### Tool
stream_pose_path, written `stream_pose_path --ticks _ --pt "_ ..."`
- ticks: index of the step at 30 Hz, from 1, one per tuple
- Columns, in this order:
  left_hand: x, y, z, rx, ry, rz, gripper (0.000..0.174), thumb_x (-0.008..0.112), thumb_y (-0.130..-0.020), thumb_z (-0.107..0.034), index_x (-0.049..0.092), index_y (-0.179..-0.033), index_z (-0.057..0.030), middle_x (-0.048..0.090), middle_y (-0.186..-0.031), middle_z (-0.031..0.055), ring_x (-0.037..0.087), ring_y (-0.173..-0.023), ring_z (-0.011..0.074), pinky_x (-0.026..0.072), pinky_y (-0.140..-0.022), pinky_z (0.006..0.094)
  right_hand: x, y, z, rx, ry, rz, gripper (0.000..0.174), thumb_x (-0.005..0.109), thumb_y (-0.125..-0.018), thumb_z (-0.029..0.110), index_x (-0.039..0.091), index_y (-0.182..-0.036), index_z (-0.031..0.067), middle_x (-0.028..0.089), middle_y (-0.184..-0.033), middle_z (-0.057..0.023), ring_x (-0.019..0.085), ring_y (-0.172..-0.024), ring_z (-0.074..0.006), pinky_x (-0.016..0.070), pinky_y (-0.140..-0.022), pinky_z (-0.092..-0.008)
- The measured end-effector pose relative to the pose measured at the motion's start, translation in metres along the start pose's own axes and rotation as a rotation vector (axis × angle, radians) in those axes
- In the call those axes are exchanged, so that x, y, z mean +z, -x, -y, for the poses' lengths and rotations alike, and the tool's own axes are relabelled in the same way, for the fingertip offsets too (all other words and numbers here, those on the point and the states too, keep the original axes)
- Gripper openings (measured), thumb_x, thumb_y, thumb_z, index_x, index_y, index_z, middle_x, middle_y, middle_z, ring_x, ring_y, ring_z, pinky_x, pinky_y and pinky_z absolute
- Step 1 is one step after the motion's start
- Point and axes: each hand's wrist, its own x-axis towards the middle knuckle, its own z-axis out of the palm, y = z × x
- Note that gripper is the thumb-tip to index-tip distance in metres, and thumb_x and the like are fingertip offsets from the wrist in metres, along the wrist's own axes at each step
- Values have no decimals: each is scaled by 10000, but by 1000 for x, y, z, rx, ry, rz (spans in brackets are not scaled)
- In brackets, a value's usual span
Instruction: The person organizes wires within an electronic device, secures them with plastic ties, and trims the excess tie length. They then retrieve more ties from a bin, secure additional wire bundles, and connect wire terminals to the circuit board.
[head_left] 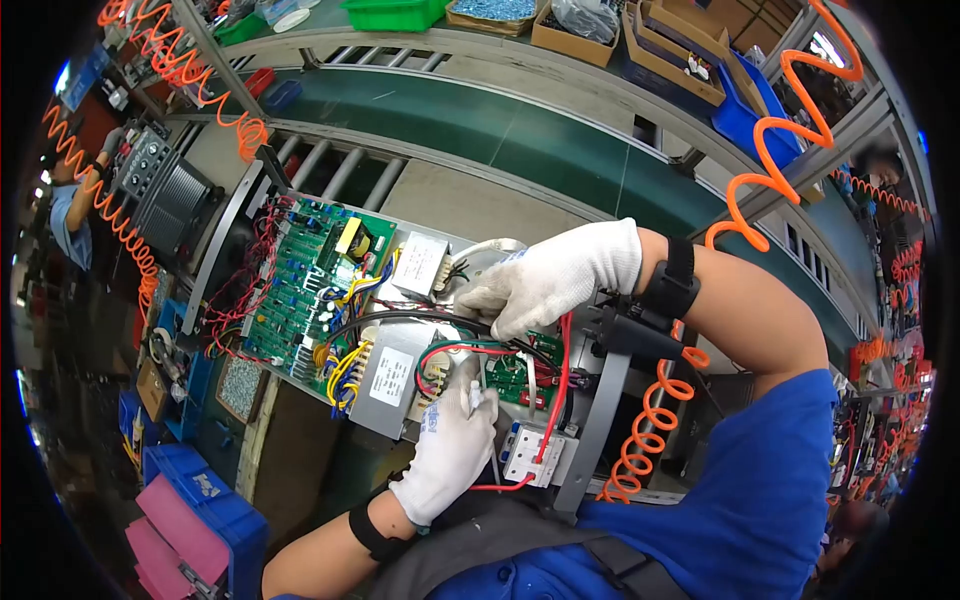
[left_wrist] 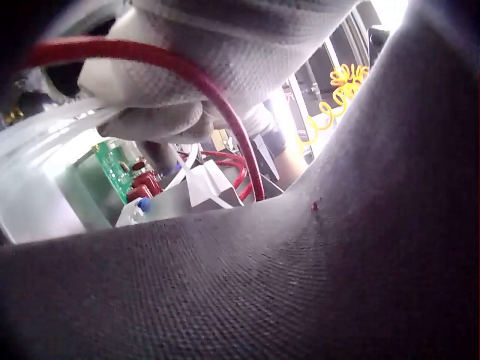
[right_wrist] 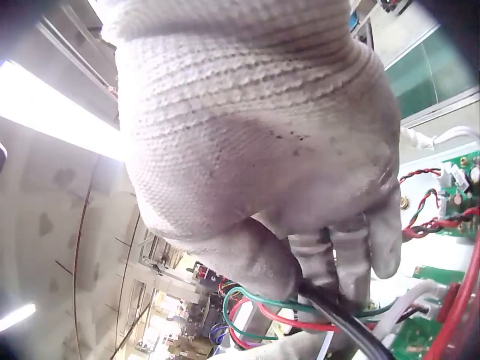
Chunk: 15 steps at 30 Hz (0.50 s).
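My white-gloved right hand (head_left: 530, 285) reaches over the open chassis and pinches a black cable (right_wrist: 341, 322) between thumb and fingers. Below it, my gloved left hand (head_left: 455, 430) curls its fingers beside the wire-wound end of a large transformer (head_left: 385, 385). A thin pale strip (head_left: 494, 460) runs out past the left fingers; its kind is unclear, and the fingertips partly hide it. Green and red wires (head_left: 440, 350) loop between the hands. A smaller transformer (head_left: 420, 265) sits left of the right hand. Close to the left hand, a red wire (left_wrist: 225, 112) arches past.
A green circuit board (head_left: 300, 290) fills the chassis's left part. Near the front handle (head_left: 600, 430) is a white breaker (head_left: 535, 455) with red wires. Orange coiled hoses (head_left: 645, 440) hang around. Behind runs a green conveyor (head_left: 450, 125); a blue bin (head_left: 205, 500) stands lower left.
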Motion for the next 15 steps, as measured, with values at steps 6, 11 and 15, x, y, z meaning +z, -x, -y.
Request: stream_pose_path --ticks 6,11,15 --pt "14 -18 -15 -96 355 -22 102 525 -989 -154 483 -945 -72 583 -710 40 432 -444 60 326 -388 208 8 3 12 -39 239 -206 341 521 -852 89 583 -1161 -40 652 -1065 -195 614 -1013 -258 473 -864 -361" --pt "14 -23 11 45 399 -11 110 487 -996 -82 430 -902 -89 656 -779 105 575 -516 94 407 -431 214 9 10 45 374 406 -206 200 568 -808 101 661 -970 28 658 -781 -154 646 -774 -312 494 -719 -397" --pt "16 -20 6 77 545 14 140 493 -995 -83 423 -874 -88 669 -791 117 566 -502 89 400 -418 217 19 5 22 316 474 -238 153 622 -752 139 644 -835 13 631 -736 -171 638 -750 -336 491 -697 -414"
